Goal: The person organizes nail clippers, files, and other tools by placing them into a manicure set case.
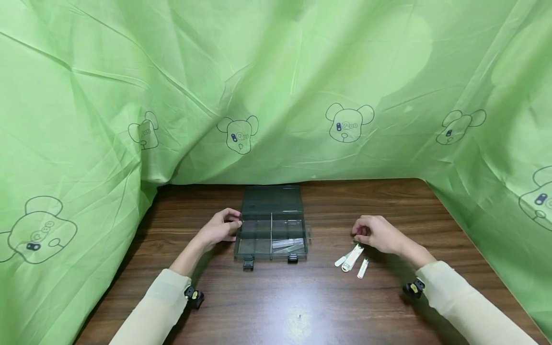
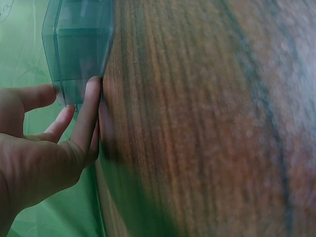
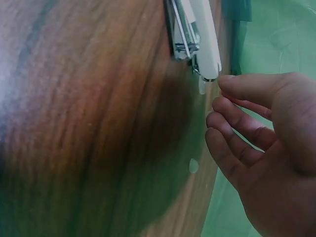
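A dark translucent plastic compartment box [image 1: 254,245] lies with its lid folded back. My left hand [image 1: 221,227] is at the box's left side, fingers spread and touching its wall; in the left wrist view a finger [image 2: 89,106] lies along that wall near the tabletop. To the right lies a white nail clipper [image 1: 352,258], with a small pale piece [image 1: 340,261] on one side and another slim pale piece [image 1: 363,268] on the other. My right hand [image 1: 376,233] hovers at the clipper's far end, fingers loosely bent, a fingertip [image 3: 226,81] right by it; nothing shows between the fingers.
Clear plastic strips [image 1: 288,243] lie in the box's front right compartment. Two black latches, one of them the left latch [image 1: 248,262], stick out at the front. The brown wooden table [image 1: 276,297] is enclosed by a green curtain [image 1: 284,96] with bear drawings.
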Tool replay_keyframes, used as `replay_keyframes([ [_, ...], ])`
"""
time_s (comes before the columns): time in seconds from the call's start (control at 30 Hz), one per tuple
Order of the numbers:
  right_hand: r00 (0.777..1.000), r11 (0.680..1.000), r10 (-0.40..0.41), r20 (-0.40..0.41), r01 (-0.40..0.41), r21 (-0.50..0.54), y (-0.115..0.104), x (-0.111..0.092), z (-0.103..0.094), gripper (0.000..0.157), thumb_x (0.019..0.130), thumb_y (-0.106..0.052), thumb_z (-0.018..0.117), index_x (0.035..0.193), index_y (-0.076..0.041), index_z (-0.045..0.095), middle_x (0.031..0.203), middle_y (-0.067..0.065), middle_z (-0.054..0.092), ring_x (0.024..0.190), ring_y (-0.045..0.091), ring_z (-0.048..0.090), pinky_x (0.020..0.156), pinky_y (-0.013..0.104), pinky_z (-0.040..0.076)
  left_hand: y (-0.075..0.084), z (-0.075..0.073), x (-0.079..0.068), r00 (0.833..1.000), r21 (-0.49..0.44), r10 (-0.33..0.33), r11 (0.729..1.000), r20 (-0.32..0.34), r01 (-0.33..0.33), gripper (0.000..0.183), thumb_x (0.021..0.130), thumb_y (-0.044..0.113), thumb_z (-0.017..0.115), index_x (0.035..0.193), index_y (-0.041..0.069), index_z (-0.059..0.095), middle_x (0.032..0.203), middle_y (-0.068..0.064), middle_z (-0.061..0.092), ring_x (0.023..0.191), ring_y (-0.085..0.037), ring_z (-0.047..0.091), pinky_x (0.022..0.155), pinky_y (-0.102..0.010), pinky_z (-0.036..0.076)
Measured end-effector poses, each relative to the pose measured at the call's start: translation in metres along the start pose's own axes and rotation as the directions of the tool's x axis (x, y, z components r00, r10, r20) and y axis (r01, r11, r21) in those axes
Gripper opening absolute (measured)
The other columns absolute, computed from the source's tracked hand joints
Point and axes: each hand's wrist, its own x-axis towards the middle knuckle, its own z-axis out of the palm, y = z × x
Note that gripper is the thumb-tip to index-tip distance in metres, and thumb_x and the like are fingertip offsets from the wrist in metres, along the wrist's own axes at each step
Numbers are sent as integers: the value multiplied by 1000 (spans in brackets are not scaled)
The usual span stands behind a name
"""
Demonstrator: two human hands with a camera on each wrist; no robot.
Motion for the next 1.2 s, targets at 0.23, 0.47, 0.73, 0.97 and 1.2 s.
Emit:
replay_keyframes([
  [0.23, 999, 1000, -20, 51, 20, 11, 1, -1, 4, 15, 79, -9, 83, 87, -13, 70, 79, -6, 62, 70, 8, 57, 60, 23, 50, -2, -1, 2, 1000, -4, -6, 1000, 4, 6, 40, 100, 13, 59, 136, 3, 45, 130, -17, 45, 108, -30, 56, 79, -41, 60],
  [0.47, 998, 1000, -2, 66, 1, 15, 1, -4, 10, 19, 79, -4, 81, 83, -17, 67, 78, -8, 58, 69, 6, 55, 59, 21, 48, -1, -1, 0, 1000, -1, -3, 1000, 5, 3, 40, 100, 13, 59, 136, 3, 45, 129, -18, 45, 109, -30, 56, 79, -41, 60],
  [0.73, 998, 1000, 11, 66, -13, 18, -4, -1, 11, 23, 79, -2, 78, 80, -20, 64, 75, -10, 56, 66, 6, 53, 57, 22, 46, 2, 0, -1, 1000, -4, -3, 1000, 10, 3, 41, 100, 12, 58, 137, 1, 44, 129, -18, 45, 110, -32, 55, 79, -43, 59],
  [0.97, 999, 999, -5, 50, 3, 36, -17, 22, 16, 19, 84, -8, 77, 82, -22, 64, 75, -12, 60, 67, 6, 56, 59, 23, 49, 0, 0, 0, 1000, -8, 1, 1000, 1, -1, 40, 100, 11, 58, 136, 2, 44, 130, -18, 44, 109, -32, 55, 78, -42, 60],
  [1.2, 999, 996, -44, -21, 46, 81, -39, 55, 30, 18, 84, -6, 77, 82, -18, 65, 77, -11, 61, 70, 6, 57, 62, 24, 50, 1, 1, -1, 1000, -11, 4, 1000, -7, -4, 39, 99, 10, 58, 135, 2, 45, 128, -18, 45, 107, -30, 56, 77, -41, 60],
])
